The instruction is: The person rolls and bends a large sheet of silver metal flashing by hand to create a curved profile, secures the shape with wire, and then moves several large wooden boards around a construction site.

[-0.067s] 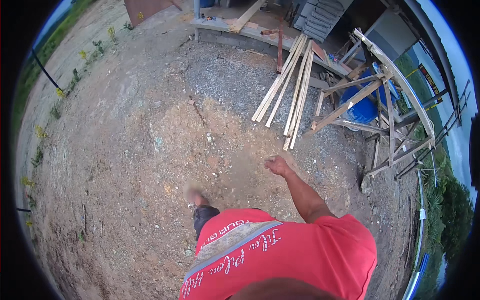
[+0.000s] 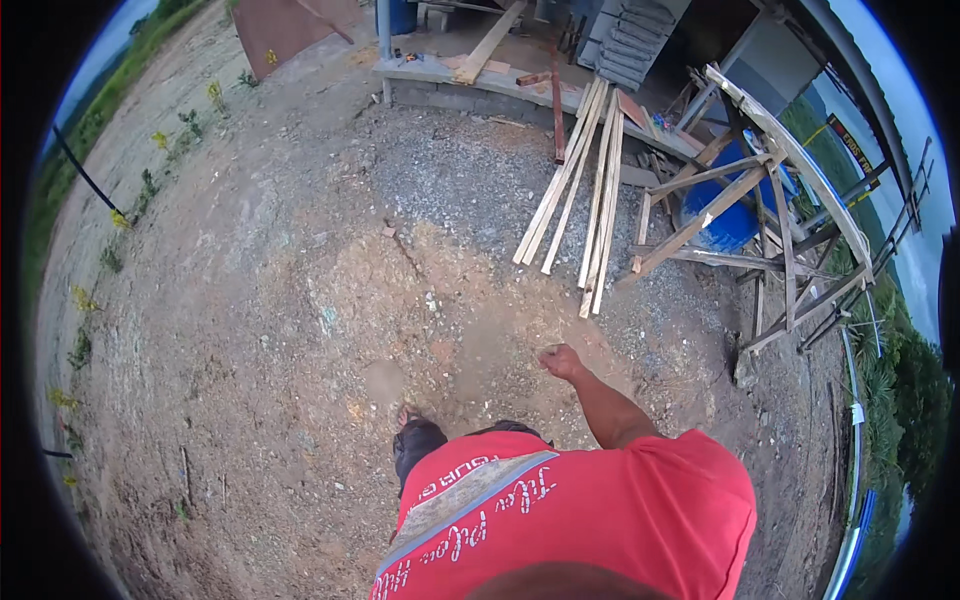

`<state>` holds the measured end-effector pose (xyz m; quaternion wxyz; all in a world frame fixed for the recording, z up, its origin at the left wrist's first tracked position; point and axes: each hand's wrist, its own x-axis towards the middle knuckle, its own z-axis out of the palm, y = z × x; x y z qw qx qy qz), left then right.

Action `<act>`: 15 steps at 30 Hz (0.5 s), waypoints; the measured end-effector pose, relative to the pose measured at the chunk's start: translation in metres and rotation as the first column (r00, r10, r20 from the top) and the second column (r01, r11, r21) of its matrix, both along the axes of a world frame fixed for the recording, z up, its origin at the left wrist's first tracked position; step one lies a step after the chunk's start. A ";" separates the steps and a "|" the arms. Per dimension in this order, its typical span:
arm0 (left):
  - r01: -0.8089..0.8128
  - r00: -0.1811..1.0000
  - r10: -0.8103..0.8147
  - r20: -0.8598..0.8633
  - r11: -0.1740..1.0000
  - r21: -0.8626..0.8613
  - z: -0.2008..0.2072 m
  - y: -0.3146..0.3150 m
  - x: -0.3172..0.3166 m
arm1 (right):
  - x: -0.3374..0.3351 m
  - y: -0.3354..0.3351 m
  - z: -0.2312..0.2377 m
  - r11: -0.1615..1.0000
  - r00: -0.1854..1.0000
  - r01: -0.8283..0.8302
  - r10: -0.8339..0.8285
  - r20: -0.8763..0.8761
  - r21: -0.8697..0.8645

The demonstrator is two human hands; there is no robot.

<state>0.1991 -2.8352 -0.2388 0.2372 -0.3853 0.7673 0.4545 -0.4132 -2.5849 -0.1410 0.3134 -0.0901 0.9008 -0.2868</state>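
My right hand (image 2: pixel 562 362) hangs in front of me over the bare ground, its fingers loosely curled in and nothing showing in them. It touches nothing. The nearest things to it are several long pale wooden strips (image 2: pixel 598 230), fanned out on the gravel with their far ends against a concrete ledge. My left hand is out of sight. Below my red shirt, a leg in dark trousers (image 2: pixel 418 447) reaches forward at the left.
Right of the strips stands a rough timber frame (image 2: pixel 710 212) with a blue barrel (image 2: pixel 722 215) behind it. The raised concrete ledge (image 2: pixel 450 78) crosses the far side, bearing a plank (image 2: pixel 490 42). Stacked grey bags (image 2: pixel 640 40) lie beyond. Stony ground (image 2: pixel 250 330) spreads left.
The strips and ledge sit slightly lower and further right in view. My right hand has come down and right a little, with its fingers curled closer. The left-side leg shows less foot.
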 end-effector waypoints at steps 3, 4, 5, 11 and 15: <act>0.376 0.911 -0.407 -0.073 0.889 -0.260 0.003 -0.172 -0.069 | 0.026 -0.072 -0.013 0.777 0.828 -0.530 0.387 0.407 0.340; 0.553 0.764 -0.639 -0.087 0.719 -0.420 0.053 -0.241 -0.150 | 0.035 -0.090 0.009 0.819 0.765 -0.503 0.275 0.582 0.275; 0.319 0.854 -0.458 -0.245 0.835 -0.448 0.087 -0.290 -0.191 | 0.035 -0.100 0.000 0.775 0.707 -0.612 0.449 0.546 0.155; -0.265 0.876 0.219 -0.431 0.963 -0.049 0.192 -0.524 -0.416 | -0.050 -0.235 -0.038 0.905 0.742 -0.327 0.067 0.667 0.273; -0.186 0.909 0.173 -0.379 0.983 0.003 0.153 -0.613 -0.487 | -0.166 -0.362 -0.083 0.433 0.548 -0.836 0.678 0.490 0.337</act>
